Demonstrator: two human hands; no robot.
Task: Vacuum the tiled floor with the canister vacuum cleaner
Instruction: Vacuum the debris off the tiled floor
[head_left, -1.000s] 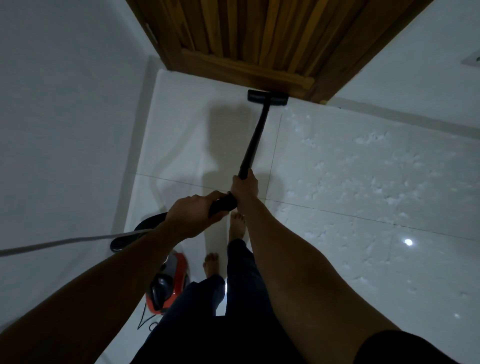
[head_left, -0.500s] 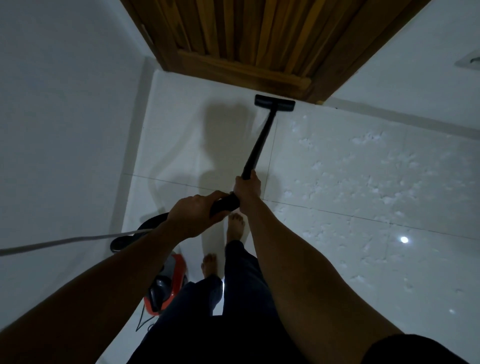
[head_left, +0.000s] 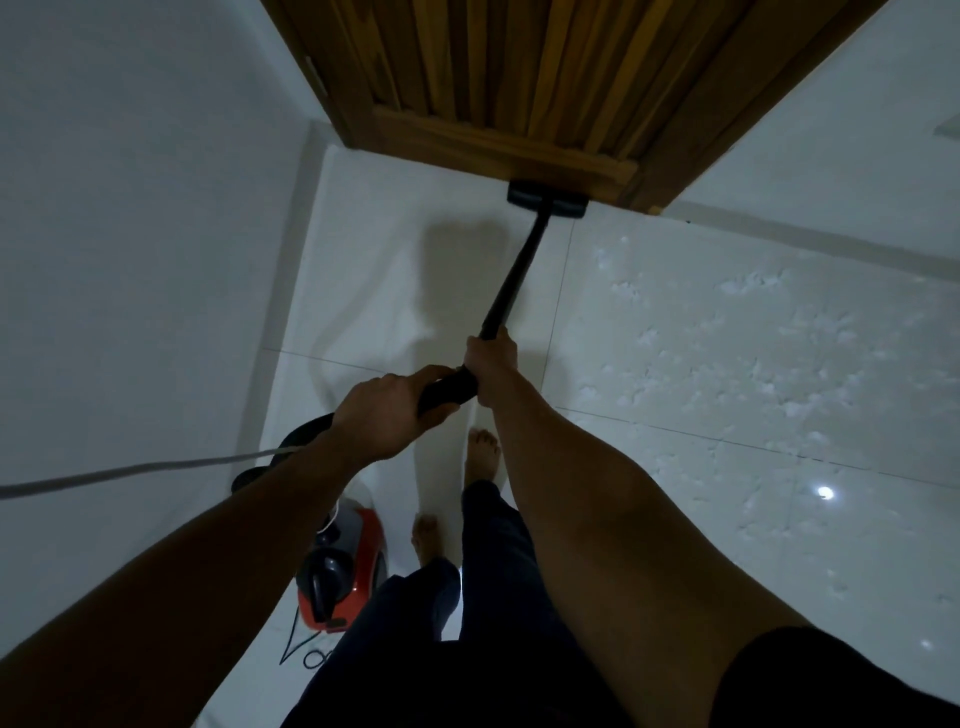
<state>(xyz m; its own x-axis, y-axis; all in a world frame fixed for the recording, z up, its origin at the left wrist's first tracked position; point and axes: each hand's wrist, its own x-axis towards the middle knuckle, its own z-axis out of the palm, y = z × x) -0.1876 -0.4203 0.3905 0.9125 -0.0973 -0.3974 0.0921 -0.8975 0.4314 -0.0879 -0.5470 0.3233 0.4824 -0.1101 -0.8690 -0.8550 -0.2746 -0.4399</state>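
Observation:
My left hand (head_left: 387, 413) grips the rear of the black vacuum wand handle (head_left: 447, 392). Just ahead of it, my right hand (head_left: 491, 364) is closed around the black wand (head_left: 514, 275). The wand runs forward to the flat black floor nozzle (head_left: 548, 200), which rests on the white tiled floor (head_left: 727, 364) against the foot of the wooden door. The red and grey canister vacuum (head_left: 343, 571) sits on the floor at my lower left, partly hidden by my left arm. Its black hose (head_left: 296, 441) curves up toward the handle.
A wooden door (head_left: 519, 78) and its frame close off the far end. A white wall (head_left: 130, 260) runs along the left. A grey cord (head_left: 130, 470) stretches across from the left. My bare feet (head_left: 483, 452) stand on the tiles beside the canister.
The nozzle slid a little to the right along the door's foot and back up against it. Both hands kept their grip on the wand.

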